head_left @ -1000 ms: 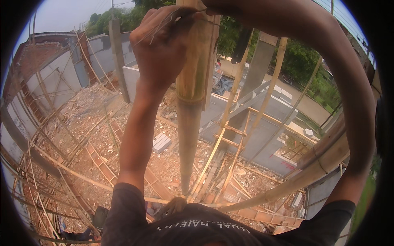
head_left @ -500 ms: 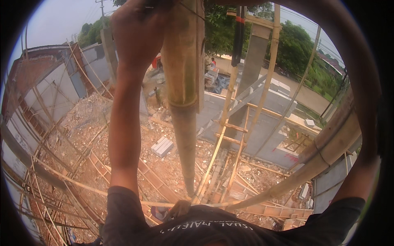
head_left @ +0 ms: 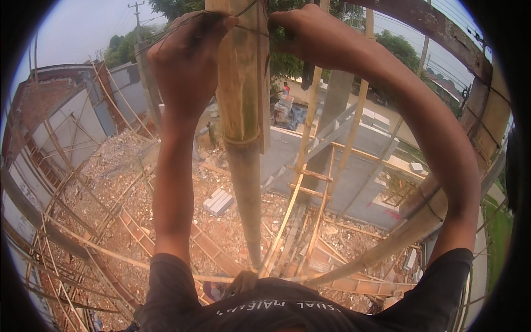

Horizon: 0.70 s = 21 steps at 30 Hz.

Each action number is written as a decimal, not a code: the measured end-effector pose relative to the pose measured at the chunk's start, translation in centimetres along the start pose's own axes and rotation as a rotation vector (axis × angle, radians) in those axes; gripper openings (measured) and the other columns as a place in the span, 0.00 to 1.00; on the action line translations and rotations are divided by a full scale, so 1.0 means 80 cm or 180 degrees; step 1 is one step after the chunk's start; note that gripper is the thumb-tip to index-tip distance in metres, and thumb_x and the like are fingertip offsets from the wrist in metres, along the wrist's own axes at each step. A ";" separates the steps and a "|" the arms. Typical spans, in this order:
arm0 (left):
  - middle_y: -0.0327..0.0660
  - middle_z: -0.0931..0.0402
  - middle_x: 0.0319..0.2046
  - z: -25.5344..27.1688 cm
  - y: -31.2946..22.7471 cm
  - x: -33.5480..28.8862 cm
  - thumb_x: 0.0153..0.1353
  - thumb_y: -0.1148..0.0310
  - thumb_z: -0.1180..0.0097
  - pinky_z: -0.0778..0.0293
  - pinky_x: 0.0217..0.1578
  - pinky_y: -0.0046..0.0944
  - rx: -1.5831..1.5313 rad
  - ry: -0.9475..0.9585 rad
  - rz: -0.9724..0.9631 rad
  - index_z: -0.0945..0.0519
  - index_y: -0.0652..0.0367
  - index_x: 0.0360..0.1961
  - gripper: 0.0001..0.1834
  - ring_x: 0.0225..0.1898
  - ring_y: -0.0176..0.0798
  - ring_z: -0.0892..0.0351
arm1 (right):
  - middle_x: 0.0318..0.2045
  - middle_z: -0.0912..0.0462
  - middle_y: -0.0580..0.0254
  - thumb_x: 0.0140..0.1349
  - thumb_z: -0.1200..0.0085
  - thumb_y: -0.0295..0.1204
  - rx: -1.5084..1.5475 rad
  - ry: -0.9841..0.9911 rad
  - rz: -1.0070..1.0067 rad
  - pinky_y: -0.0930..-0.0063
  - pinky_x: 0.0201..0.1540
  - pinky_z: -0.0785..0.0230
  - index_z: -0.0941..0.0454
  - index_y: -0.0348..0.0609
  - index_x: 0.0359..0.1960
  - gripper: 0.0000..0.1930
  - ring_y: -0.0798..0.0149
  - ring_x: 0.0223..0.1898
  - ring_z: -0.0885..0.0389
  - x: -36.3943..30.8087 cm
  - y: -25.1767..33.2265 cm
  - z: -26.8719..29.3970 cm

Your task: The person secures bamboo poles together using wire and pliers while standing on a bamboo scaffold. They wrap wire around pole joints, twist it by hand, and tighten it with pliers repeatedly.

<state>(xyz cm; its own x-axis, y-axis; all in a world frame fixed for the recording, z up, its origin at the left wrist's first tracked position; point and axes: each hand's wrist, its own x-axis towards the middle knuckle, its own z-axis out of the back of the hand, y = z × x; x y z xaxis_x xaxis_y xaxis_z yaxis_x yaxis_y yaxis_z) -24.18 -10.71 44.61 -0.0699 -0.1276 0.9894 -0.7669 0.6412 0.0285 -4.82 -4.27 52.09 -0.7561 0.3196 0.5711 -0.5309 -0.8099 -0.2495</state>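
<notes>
In front of me rises a thick upright bamboo pole (head_left: 239, 99), flanked by a narrow timber (head_left: 264, 127). A thin dark cord (head_left: 249, 10) is wound about the pole near the top of the view. My left hand (head_left: 188, 55), left of the pole, is closed on dark strands of this cord, whose loose length (head_left: 160, 39) trails off leftward. On the pole's other side my right hand (head_left: 296, 30) is curled close to the timber. Its fingertips are in shadow, so what they grip cannot be made out.
Far below lies rubble ground (head_left: 166, 182) with a stack of pale blocks (head_left: 218, 202). A bamboo ladder (head_left: 315, 191) leans by a grey block wall (head_left: 354, 177). A slanting bamboo pole (head_left: 381, 246) is at right, a dark beam (head_left: 437, 27) above. A person (head_left: 286, 88) is in the distance.
My right hand has come down from the upper edge into view beside the pole, its arm swinging inward. My left hand stays by the pole, and the cord's trailing strands now show.
</notes>
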 end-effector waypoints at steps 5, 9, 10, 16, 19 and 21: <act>0.40 0.15 0.35 0.005 -0.005 -0.011 0.61 0.78 0.36 0.21 0.39 0.30 0.0042 0.0018 -0.0134 0.13 0.66 0.40 0.07 0.37 0.31 0.16 | 0.27 0.17 0.47 0.62 0.48 0.23 -0.0502 -0.1054 0.0901 0.51 0.36 0.23 0.25 0.38 0.40 0.06 0.42 0.35 0.15 0.007 -0.028 -0.062; 0.39 0.16 0.35 0.000 0.000 -0.014 0.61 0.79 0.36 0.22 0.39 0.30 -0.0279 0.0033 -0.0091 0.14 0.67 0.40 0.07 0.38 0.30 0.17 | 0.27 0.18 0.46 0.62 0.48 0.24 -0.0628 -0.1395 0.0890 0.50 0.36 0.23 0.26 0.38 0.40 0.06 0.42 0.34 0.16 0.013 -0.042 -0.074; 0.39 0.16 0.35 0.002 0.001 -0.010 0.61 0.79 0.37 0.22 0.39 0.30 -0.0196 0.0086 -0.0163 0.14 0.67 0.40 0.07 0.38 0.30 0.17 | 0.27 0.18 0.47 0.63 0.48 0.25 -0.0574 -0.1365 0.0895 0.50 0.37 0.22 0.26 0.38 0.40 0.06 0.42 0.35 0.16 0.015 -0.043 -0.075; 0.39 0.14 0.34 0.001 -0.009 0.011 0.61 0.76 0.34 0.22 0.39 0.29 -0.0253 -0.0063 0.0427 0.13 0.67 0.40 0.07 0.36 0.29 0.17 | 0.17 0.24 0.52 0.67 0.46 0.31 -0.0626 -0.1765 0.1094 0.55 0.25 0.30 0.28 0.41 0.26 0.11 0.48 0.22 0.20 0.001 -0.021 -0.034; 0.40 0.14 0.33 -0.003 -0.010 0.013 0.60 0.74 0.33 0.22 0.39 0.30 -0.0400 -0.0163 0.0493 0.13 0.67 0.39 0.08 0.35 0.30 0.17 | 0.21 0.20 0.52 0.63 0.47 0.28 -0.0194 -0.1978 0.0707 0.60 0.26 0.29 0.24 0.37 0.26 0.09 0.55 0.22 0.21 -0.014 0.025 0.033; 0.40 0.14 0.33 -0.001 -0.004 0.010 0.60 0.74 0.33 0.22 0.38 0.30 -0.0278 -0.0144 0.0353 0.13 0.67 0.39 0.08 0.35 0.30 0.17 | 0.24 0.18 0.51 0.60 0.47 0.25 0.0265 -0.2396 0.0943 0.62 0.27 0.26 0.20 0.34 0.27 0.07 0.57 0.24 0.19 -0.009 0.048 0.047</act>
<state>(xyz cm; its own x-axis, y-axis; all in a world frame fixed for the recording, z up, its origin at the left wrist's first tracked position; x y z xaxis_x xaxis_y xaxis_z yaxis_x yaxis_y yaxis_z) -23.92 -10.92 45.38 -0.1812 -0.0851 0.9797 -0.6946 0.7163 -0.0663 -4.87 -9.48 53.69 -0.3849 -0.3061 0.8707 -0.2966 -0.8524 -0.4307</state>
